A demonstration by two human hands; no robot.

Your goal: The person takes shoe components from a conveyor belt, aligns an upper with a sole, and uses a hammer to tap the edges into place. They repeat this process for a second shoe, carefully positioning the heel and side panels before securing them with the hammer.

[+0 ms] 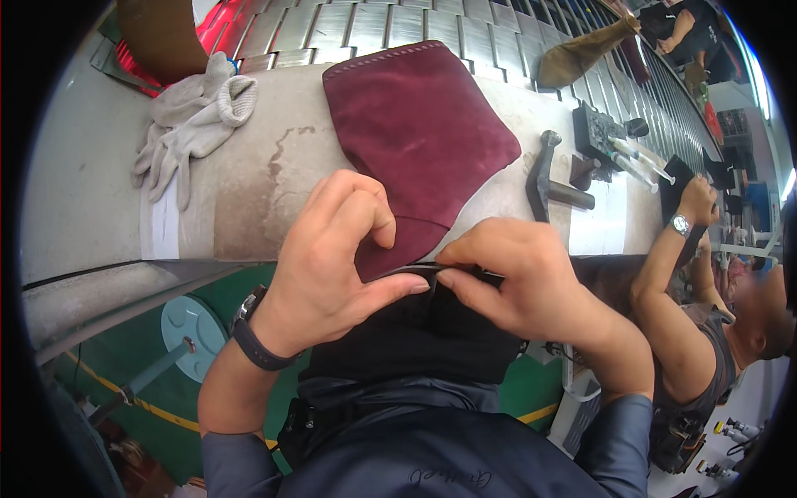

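Note:
A maroon suede boot upper (419, 124) lies on the worktable, its wide, stitched top pointing away from me and its narrow end at the table's near edge. My left hand (328, 261) grips that narrow end, fingers curled over the suede and thumb along the dark edge. Close beside it, my right hand (519, 274) pinches the same edge between thumb and forefinger. A thin black edge or lining shows between the two thumbs. What lies beneath my fingers is hidden.
Grey knitted gloves (195, 116) lie at the left of the worktable (257, 187). A hammer (541, 178) and syringes (643, 162) sit at the right. Beyond runs a metal slat conveyor (365, 26) carrying a brown upper (585, 56). A co-worker's arm (664, 266) is at right.

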